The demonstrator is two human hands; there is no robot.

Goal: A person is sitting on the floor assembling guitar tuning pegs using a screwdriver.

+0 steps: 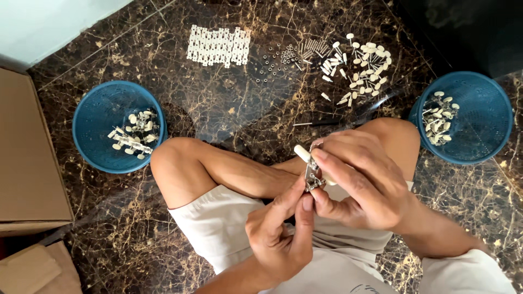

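I sit cross-legged on a dark marble floor. My right hand (362,182) grips a cream plastic peg (302,153) together with a small metal bracket (312,177), held over my lap. My left hand (280,231) comes up from below, its thumb and forefinger pinching the lower end of the same bracket. On the floor ahead lie a pile of cream pegs (359,62), a scatter of small metal screws and washers (289,55), and a strip of white plastic pieces (218,46).
A blue mesh basket (95,117) at my left knee holds several assembled cream parts. Another blue basket (482,117) at my right knee holds more. Cardboard boxes (24,152) stand along the left edge. A thin dark rod (316,123) lies by my knee.
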